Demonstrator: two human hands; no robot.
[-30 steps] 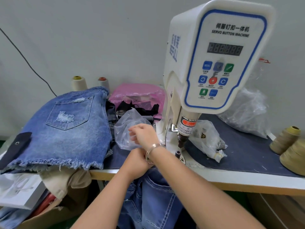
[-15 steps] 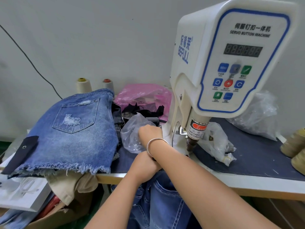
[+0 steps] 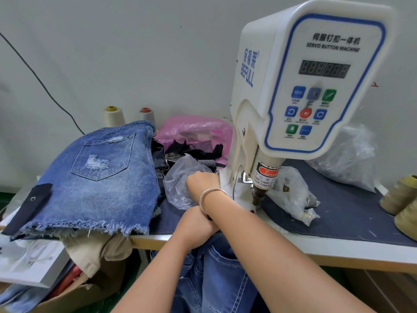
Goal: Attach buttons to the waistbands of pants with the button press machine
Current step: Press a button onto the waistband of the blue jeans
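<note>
Right hand (image 3: 203,180): now deeper in the clear bag (image 3: 180,177), fingers hidden by plastic. Earlier it sat at the bag's mouth.

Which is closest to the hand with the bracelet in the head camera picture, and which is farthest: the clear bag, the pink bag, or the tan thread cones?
From the right hand:
1. Clear bag, touching its fingers.
2. Pink bag, behind, by the wall.
3. Tan thread cones, at the table's far right edge.
</note>
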